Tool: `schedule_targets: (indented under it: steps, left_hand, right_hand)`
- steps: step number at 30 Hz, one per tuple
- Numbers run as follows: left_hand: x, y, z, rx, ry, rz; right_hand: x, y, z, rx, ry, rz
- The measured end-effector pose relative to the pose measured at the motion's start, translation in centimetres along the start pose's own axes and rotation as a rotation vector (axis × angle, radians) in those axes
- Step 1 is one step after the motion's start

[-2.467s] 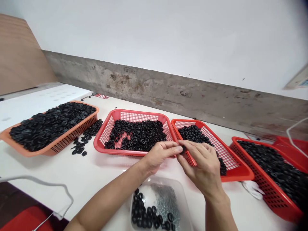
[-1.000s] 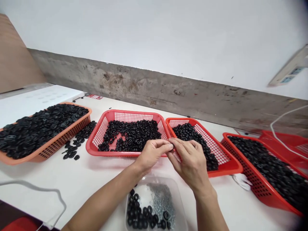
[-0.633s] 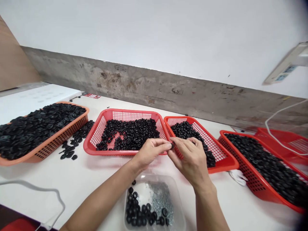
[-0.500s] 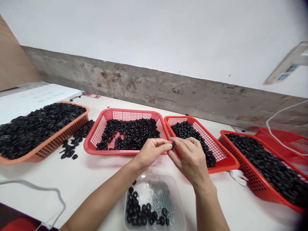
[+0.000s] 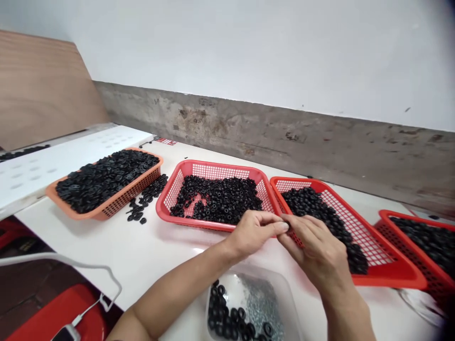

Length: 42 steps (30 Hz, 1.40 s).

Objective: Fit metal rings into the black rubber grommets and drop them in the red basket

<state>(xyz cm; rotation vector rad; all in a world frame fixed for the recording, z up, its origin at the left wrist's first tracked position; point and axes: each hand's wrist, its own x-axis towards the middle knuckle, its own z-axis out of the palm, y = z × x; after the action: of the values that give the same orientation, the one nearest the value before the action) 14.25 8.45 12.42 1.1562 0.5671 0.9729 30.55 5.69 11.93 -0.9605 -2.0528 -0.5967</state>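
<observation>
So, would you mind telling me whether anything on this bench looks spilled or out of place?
Yes: a small scatter of black rubber rings lies loose on the white table, outside the orange basket and beside the red basket, rather than in either.

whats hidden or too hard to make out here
- Head view: the small black piece between the left hand and right hand is mostly hidden by the fingers.
- Head view: the grey metal bits are too small to identify.
- Head view: the bottom edge cuts off the clear plastic tub.
- Head view: the right edge cuts off the red basket.
</observation>
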Motion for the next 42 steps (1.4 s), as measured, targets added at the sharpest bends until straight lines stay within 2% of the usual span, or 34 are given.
schedule_targets:
  steps: [7, 13, 17, 20, 24, 26, 28, 30, 34, 38, 42]
  left_hand:
    - [0.0, 0.0, 0.0, -0.013, -0.011, -0.027]
    - [0.2, -0.3, 0.1, 0.022, -0.016, -0.026]
    - [0.1, -0.1, 0.3, -0.019, -0.035, -0.012]
    - [0.1, 0.6, 0.1, -0.041, 0.054, 0.011]
    - [0.3, 1.6, -0.5, -0.055, 0.197, 0.039]
    - [0.4, 2.0, -0.9, -0.048, 0.235, 0.050]
    - [0.4, 2.2, -1.1, -0.031, 0.261, 0.061]
    - [0.4, 2.3, -1.3, -0.018, 0.273, 0.070]
    - [0.4, 2.1, -1.4, -0.029, 0.276, 0.083]
    - [0.2, 2.1, -1.3, -0.039, 0.283, 0.084]
    - [0.2, 2.6, -1.3, -0.071, 0.289, 0.115]
  right_hand:
    - [-0.6, 0.3, 0.4, 0.022, 0.038, -0.037]
    - [-0.7, 0.6, 0.6, -0.001, 0.004, 0.006]
    - [-0.6, 0.4, -0.2, -0.049, 0.023, 0.030]
    - [-0.7, 0.3, -1.6, -0.135, 0.112, 0.160]
    - [-1.1, 1.0, -3.3, -0.275, 0.347, 0.431]
    - [-1.3, 2.0, -3.5, -0.297, 0.380, 0.558]
    - [-1.5, 2.9, -3.4, -0.228, 0.362, 0.685]
    - [-1.6, 3.4, -3.3, -0.138, 0.397, 0.769]
    - [-1.4, 3.0, -3.5, -0.114, 0.503, 0.805]
    - [-0.7, 1.5, -3.6, -0.112, 0.439, 0.812]
    - [0.2, -0.2, -3.5, 0.041, 0.390, 0.838]
